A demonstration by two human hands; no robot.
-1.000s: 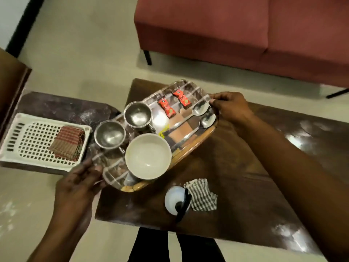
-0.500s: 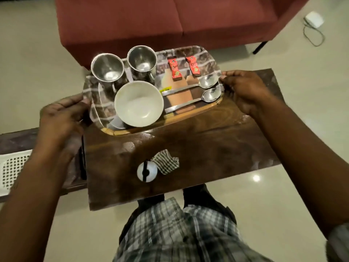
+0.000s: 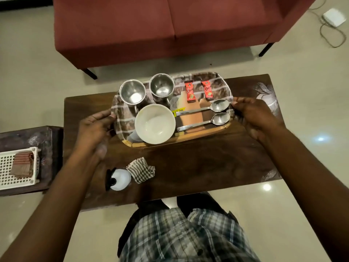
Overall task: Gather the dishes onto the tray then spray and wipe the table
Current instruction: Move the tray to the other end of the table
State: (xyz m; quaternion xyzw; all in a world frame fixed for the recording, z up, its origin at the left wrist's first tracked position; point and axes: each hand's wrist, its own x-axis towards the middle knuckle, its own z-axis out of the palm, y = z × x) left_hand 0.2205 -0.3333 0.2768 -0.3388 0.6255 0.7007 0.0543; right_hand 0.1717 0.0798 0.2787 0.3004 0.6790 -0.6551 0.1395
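Note:
A patterned tray (image 3: pixel 215 129) lies across the far half of the dark wooden table (image 3: pixel 207 167). It carries two steel mugs (image 3: pixel 132 93) (image 3: pixel 161 86), a white bowl (image 3: pixel 154 123), two spoons (image 3: pixel 217 106) (image 3: pixel 219 119) and two red sachets (image 3: pixel 189 91) (image 3: pixel 207 90). My left hand (image 3: pixel 94 129) grips the tray's left edge. My right hand (image 3: pixel 255 114) grips its right edge. A white spray bottle (image 3: pixel 120 179) with a black trigger and a striped cloth (image 3: pixel 141 170) sit near the table's front left.
A red sofa (image 3: pixel 170 25) stands beyond the table. A lower side table (image 3: pixel 28 137) at the left holds a white perforated basket (image 3: pixel 11 178) with a folded checked cloth (image 3: pixel 22 164). A white device with a cable (image 3: pixel 333 17) lies on the floor, far right.
The tray, held at both ends, has swung from a slanted position at the table's left end to lie square across the far half of the table. The camera view shifted right.

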